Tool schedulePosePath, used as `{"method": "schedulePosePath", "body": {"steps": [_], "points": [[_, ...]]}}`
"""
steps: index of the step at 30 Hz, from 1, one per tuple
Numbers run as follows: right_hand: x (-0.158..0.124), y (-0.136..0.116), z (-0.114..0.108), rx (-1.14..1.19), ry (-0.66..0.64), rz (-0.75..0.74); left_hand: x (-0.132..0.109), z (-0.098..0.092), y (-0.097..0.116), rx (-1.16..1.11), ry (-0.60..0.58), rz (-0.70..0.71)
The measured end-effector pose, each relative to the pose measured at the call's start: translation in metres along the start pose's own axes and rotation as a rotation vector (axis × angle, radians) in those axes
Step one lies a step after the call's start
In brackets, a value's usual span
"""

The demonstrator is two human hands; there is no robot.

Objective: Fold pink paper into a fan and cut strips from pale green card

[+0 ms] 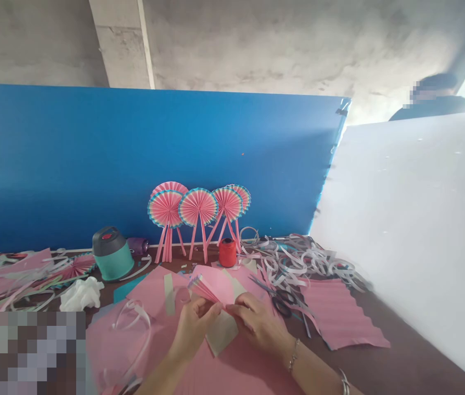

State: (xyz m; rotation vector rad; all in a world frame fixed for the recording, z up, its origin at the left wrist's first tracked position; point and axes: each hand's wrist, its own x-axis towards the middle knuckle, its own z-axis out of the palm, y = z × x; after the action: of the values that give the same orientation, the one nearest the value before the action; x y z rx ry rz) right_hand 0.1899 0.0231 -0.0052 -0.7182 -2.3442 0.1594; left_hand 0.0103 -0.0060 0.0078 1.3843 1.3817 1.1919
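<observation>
Brown desk (362, 366), blue panel (71, 159) on far side; left, white tissue (83, 294), teal container (113, 264) beyond; far centre, pink paper fans (198, 207); near centre, left hand (191, 326) fingers clamped on folded pink paper (207, 289), right hand (259, 321) fingers pinching its right end; right, scissors (274, 293), white strips (306, 258), rippled pink sheet (339, 315)

A partitioned craft workshop fills my remote feed, with a blue panel (92, 148) and a white panel (413, 208) walling off one dark work table (417, 351) beneath a bare concrete ceiling (257, 49). Pink pleated paper fans (198, 208) stand clustered before the blue panel, and from my distant seat I make out scissors (274, 292), pink paper sheets (248, 367) and a tangle of pale strips (298, 262), all marks of handwork, while another person (433, 109) shows beyond the white panel, suggesting a shared workplace
</observation>
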Motion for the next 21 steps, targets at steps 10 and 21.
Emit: {"method": "schedulePosePath", "body": {"steps": [10, 21], "points": [[-0.007, -0.017, -0.016, -0.242, 0.173, -0.138, -0.004, -0.016, 0.000, 0.809, 0.305, 0.555], [0.000, 0.004, -0.007, -0.289, -0.248, 0.162, 0.000, -0.003, -0.011, 1.228, -0.214, 0.518]]}}
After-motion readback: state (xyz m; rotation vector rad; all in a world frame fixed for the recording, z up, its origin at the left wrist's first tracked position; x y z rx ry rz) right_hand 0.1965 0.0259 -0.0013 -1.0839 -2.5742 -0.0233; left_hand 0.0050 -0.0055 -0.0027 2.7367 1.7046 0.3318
